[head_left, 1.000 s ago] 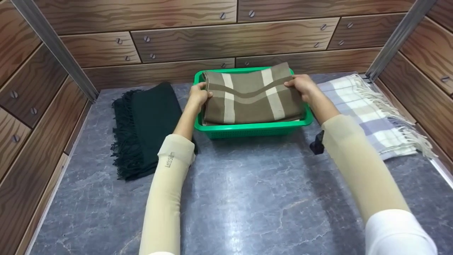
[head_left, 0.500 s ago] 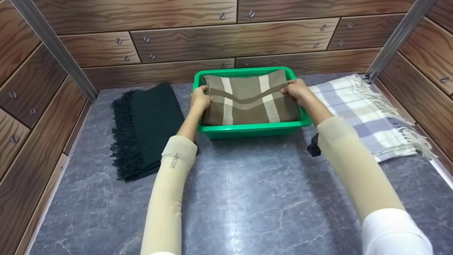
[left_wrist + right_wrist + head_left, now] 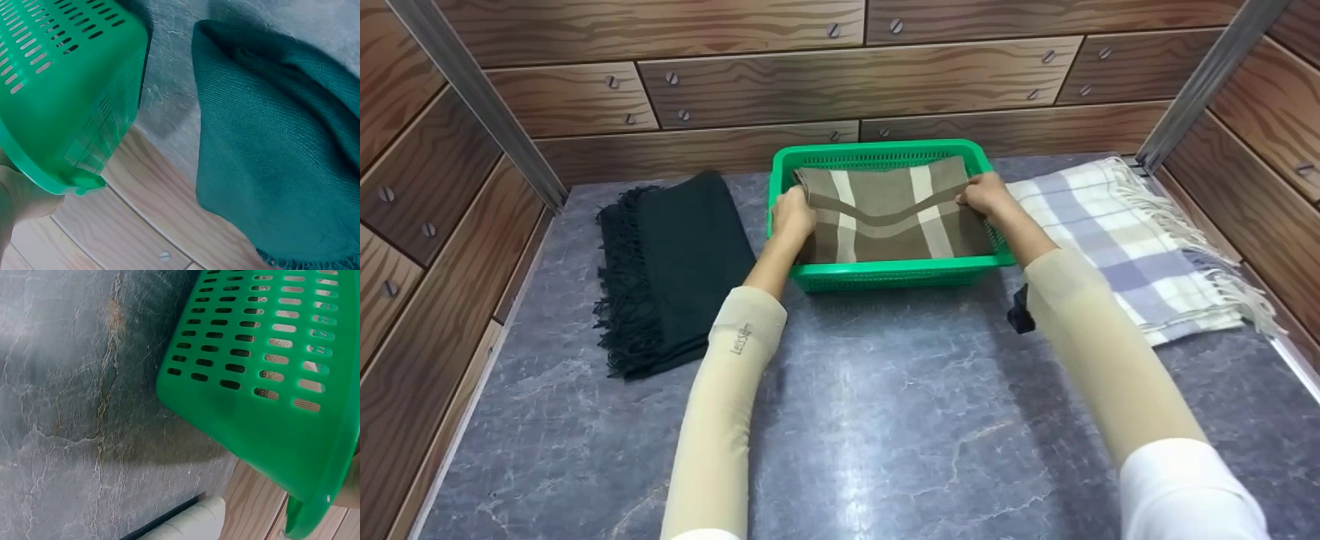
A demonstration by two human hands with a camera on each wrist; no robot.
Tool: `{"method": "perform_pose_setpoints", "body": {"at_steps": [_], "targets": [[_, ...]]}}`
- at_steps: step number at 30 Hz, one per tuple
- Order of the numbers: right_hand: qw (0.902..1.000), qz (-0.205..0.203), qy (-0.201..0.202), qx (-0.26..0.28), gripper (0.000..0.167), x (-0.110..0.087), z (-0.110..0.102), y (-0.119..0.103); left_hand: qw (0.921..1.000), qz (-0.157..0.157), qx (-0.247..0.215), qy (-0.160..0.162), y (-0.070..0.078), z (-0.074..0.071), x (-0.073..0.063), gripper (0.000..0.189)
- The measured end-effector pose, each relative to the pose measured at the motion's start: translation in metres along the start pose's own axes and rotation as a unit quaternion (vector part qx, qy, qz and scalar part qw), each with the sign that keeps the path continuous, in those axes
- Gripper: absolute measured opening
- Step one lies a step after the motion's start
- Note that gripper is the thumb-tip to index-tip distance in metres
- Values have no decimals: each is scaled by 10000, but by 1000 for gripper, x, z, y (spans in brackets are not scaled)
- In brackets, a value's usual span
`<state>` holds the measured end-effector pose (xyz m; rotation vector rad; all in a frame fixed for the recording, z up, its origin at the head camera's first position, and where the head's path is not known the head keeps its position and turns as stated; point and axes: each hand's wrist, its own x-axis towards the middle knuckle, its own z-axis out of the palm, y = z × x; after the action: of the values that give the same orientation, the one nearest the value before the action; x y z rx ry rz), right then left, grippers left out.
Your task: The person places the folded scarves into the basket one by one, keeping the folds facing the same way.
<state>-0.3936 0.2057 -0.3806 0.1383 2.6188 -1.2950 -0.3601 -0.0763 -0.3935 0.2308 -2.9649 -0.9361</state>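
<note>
A folded brown scarf (image 3: 885,232) with cream stripes lies inside a green plastic basket (image 3: 896,268), its middle sagging between the hands. At its left side, my left hand (image 3: 793,216) grips the folded edge just inside the rim. My right hand (image 3: 986,193) pinches the opposite edge near the basket's right rim. The left wrist view shows the basket's outer wall (image 3: 62,107), with part of the left hand (image 3: 28,194) behind the rim. From the right wrist, pale cloth shows through the basket's slots, and only a sliver of the right hand (image 3: 350,486) appears.
To the left lies a folded dark green fringed scarf (image 3: 682,262). A white and lavender checked fringed scarf (image 3: 1132,247) is spread at the right, partly behind the right forearm. Wood-patterned walls (image 3: 750,90) enclose the grey marbled surface (image 3: 877,420) at back and sides.
The brown scarf has sunk lower into the basket, uncovering more of its back rim and inner wall. Both hands have come slightly inward and down with it.
</note>
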Motion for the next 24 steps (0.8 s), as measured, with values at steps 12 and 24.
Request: {"method": "perform_pose_setpoints", "body": {"at_steps": [12,24], "targets": [[9917,-338,365,-1185,37,0,9,5,9964,281,760,246,0,17,-1,22],[9857,-382,517,-1558,19,0,12,9,9952,119,967,97,1,23,0,27]]}}
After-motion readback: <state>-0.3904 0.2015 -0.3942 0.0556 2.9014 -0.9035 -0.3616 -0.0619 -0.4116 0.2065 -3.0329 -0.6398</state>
